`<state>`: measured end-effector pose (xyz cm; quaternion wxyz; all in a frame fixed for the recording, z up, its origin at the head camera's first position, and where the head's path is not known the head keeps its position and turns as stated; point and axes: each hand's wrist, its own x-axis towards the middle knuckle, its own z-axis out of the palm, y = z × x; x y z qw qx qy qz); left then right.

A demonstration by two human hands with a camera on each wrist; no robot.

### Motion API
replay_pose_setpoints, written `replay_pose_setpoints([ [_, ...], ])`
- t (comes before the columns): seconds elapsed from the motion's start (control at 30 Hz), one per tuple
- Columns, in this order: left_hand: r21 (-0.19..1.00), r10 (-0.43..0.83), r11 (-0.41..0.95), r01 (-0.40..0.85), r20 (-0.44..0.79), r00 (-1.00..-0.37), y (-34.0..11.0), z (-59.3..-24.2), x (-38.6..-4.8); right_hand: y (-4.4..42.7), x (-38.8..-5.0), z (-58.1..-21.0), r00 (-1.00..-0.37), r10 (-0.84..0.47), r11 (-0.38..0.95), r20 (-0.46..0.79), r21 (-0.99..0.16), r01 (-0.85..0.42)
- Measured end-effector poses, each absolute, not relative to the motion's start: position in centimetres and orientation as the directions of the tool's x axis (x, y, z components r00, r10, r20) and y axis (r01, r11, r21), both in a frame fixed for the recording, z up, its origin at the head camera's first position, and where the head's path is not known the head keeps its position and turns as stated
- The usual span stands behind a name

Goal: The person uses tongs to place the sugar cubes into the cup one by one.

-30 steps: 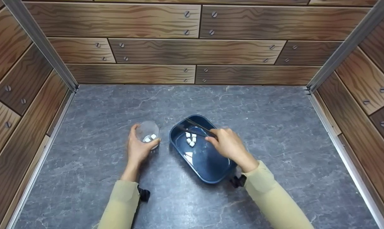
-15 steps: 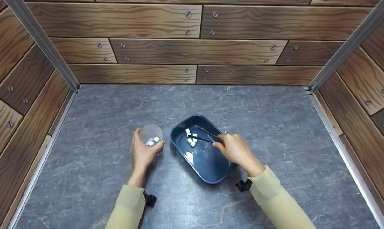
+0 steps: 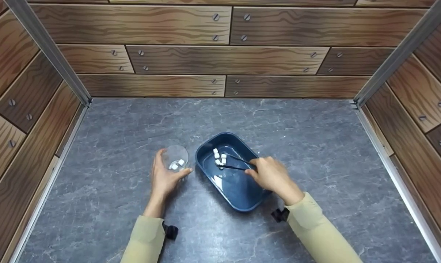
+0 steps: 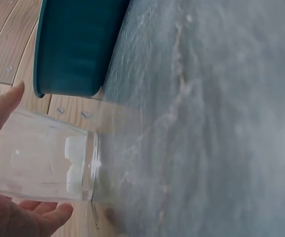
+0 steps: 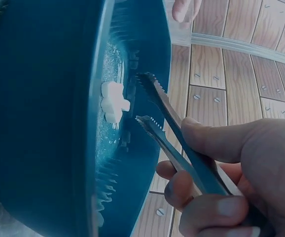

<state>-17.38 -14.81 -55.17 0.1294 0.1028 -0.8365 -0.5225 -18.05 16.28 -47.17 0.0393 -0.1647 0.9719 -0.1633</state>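
No words, numbers, brands or signs can be read here. I can't read any on the blue tub (image 3: 240,188), the clear cup (image 3: 173,153), the tongs (image 5: 171,116), the gray worktop (image 3: 315,138) or the wood-look walls (image 3: 220,58).

In the head view, we cannot tell whether the tips of the tongs (image 5: 172,116) touch the white pieces (image 5: 113,102); one arm crosses over them, so we cannot count them surely. In the right wrist view they merge into one pale clump, and the right hand (image 3: 274,175) hides the tongs' rear end from us. The left wrist view's left edge cuts off the mouth of the clear cup (image 4: 34,155), its top edge the tray (image 4: 71,49), and we see the tabletop (image 4: 221,148) only blurred toward the right.
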Motion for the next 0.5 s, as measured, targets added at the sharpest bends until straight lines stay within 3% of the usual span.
replay_pose_setpoints([
  [0.5,0.931,-0.264,0.356,-0.081,0.017,-0.964,-15.36,-55.11,-17.69,16.4,-17.96,-47.16,-0.944,-0.32,0.909,-0.082,-0.306,-0.282],
])
